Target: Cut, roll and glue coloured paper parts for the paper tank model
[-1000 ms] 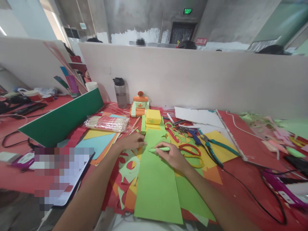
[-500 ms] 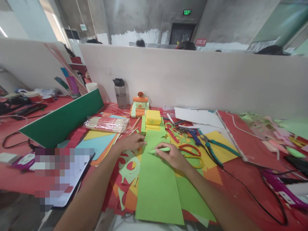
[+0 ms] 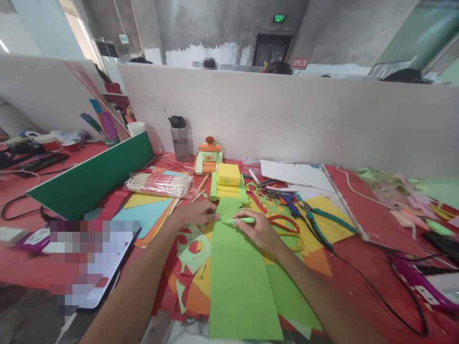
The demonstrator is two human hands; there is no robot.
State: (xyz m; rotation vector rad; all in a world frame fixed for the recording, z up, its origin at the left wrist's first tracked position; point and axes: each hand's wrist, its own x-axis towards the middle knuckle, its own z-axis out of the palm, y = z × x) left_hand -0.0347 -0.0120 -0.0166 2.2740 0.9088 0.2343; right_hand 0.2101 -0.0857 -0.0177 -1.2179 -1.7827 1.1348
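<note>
A long green sheet of paper (image 3: 244, 282) lies lengthwise before me on the red table. At its upper left edge is my left hand (image 3: 202, 212), fingers bent and closed on the paper's margin. My right hand (image 3: 256, 229) is shut on a light green pen (image 3: 245, 220), whose tip points left and rests at the sheet near my left fingertips. Under the sheet lie a second green paper (image 3: 292, 296) and cut paper scraps (image 3: 193, 248). Just beyond stands a yellow paper box (image 3: 228, 175) on a green and yellow base.
Scissors with red and yellow handles (image 3: 287, 231), teal-handled pliers (image 3: 322, 224) and a blue glue gun (image 3: 292, 205) lie to the right. Wrapped sticks (image 3: 161, 184) and a green board (image 3: 96, 174) are leftward. Behind stand a bottle (image 3: 180, 141) and an orange paper model (image 3: 208, 157).
The green sheet's near end has swung right and slid slightly toward me. The pen tip has shifted slightly up the picture, closer to my left fingers. Both hands keep their grips.
</note>
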